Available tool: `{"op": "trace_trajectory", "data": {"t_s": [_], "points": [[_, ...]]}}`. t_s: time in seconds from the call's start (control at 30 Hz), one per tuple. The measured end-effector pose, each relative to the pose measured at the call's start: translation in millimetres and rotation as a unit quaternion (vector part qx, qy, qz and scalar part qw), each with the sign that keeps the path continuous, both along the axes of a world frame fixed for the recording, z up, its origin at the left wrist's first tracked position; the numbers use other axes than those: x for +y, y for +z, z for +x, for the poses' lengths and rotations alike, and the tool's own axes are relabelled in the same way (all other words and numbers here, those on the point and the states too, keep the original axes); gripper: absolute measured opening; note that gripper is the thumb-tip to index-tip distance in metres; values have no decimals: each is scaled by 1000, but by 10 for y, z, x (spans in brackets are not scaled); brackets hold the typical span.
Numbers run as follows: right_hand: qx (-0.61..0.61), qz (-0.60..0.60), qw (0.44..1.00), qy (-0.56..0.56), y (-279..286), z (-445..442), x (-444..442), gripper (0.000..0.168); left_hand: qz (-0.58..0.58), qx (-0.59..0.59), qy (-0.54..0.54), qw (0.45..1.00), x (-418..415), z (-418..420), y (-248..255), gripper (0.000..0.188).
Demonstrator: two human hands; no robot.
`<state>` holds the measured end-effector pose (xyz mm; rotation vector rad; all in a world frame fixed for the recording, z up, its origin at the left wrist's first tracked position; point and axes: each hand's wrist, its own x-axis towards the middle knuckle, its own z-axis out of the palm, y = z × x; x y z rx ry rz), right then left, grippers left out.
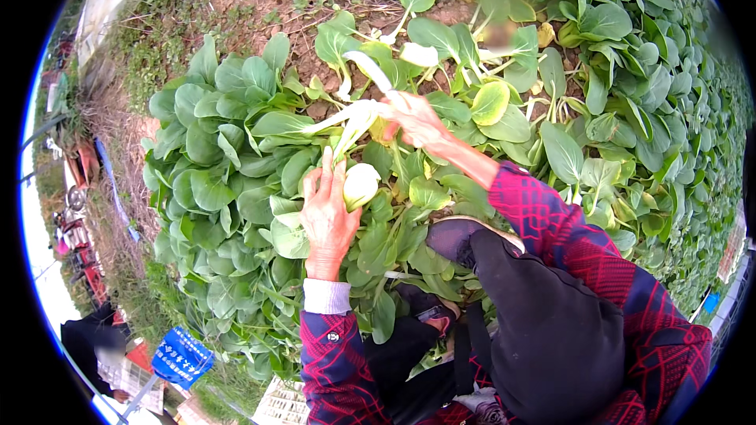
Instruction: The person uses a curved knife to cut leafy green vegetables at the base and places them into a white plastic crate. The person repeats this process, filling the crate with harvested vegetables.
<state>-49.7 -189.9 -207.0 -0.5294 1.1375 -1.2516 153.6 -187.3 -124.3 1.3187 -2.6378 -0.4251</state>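
A knife with a curved, light blade is in my right hand, its tip toward the upper left. Pale leaf stalks lie at the fingers of that hand and run down toward my left hand. My left hand, palm down with fingers extended and apart, lies over the edge of a heap of bok choy. Just right of its fingers is the pale rounded base of a bok choy head, touching or close to them. My left thumb and palm are hidden.
Loose leaves, some yellow, litter the soil at right, beyond which more bok choy plants grow. My shoe and bent knee are close below. Lower left are a blue sign, a white plastic crate and a person in dark clothing.
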Motion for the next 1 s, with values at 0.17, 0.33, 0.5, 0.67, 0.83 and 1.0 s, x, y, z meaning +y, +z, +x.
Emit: {"op": "trace_trajectory", "data": {"t_s": [0.17,0.33,0.5,0.67,0.83,1.0], "points": [[-208,31,977,-37,-57,112,-212,25,8,-31,-34,999,94,12,232,69],[-101,-111,978,-145,514,-611,24,31,-59,87,-40,994,339,-152,779,61],[88,-152,981,-87,908,-622,398,33,-67,121,-26,990,278,-673,1181,67],[-45,-118,991,-47,788,-486,715,38,291,229,39,928,284,-928,670,71],[147,-35,987,56,739,-480,588,35,238,71,74,966,60,-817,683,53],[193,-9,974,117,361,-338,230,38,-21,-162,28,986,-509,-582,491,35]]}}
